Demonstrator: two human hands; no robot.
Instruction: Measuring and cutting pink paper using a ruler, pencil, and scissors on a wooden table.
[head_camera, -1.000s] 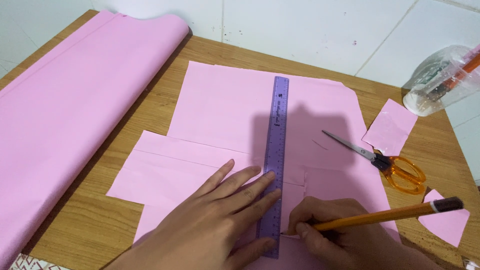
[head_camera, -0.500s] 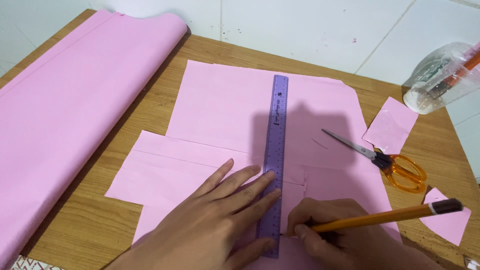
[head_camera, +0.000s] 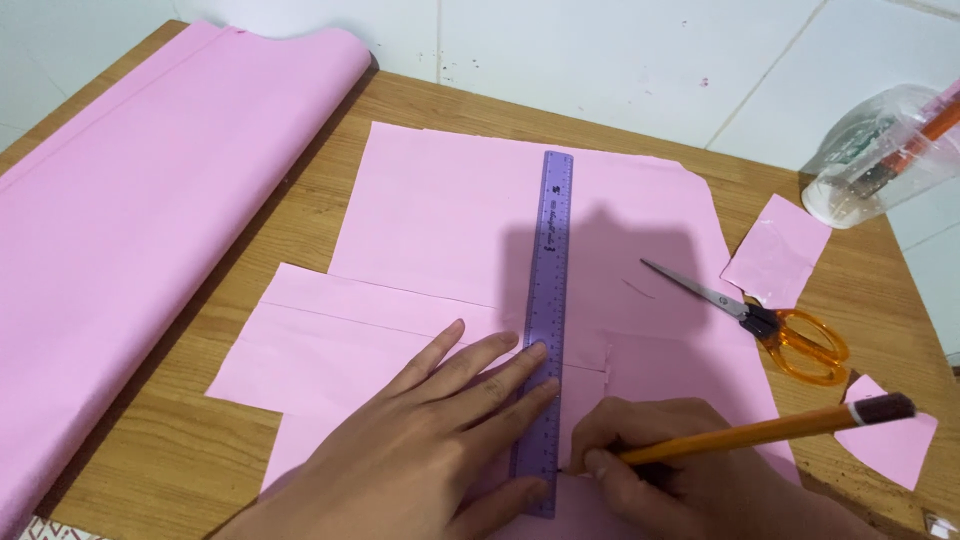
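**Fingers flat on ruler, pencil pinched at its edge**

Our left hand (head_camera: 430, 450) has its fingers spread and pressed flat on the ruler (head_camera: 545, 320), which lies on the pink paper (head_camera: 450, 210) and points to 12 o'clock. Our right hand (head_camera: 690, 470) pinches the pencil (head_camera: 770, 430), tip at the ruler's right edge. We judge the paper light, thin and easy to shift; the ruler stiff and slippery, best pressed from above. Scissors (head_camera: 770, 325) lie at 2 o'clock.

Pink paper (head_camera: 450, 220), purple ruler (head_camera: 545, 320), orange pencil (head_camera: 760, 432), orange-handled scissors (head_camera: 770, 325), wooden table (head_camera: 300, 210).
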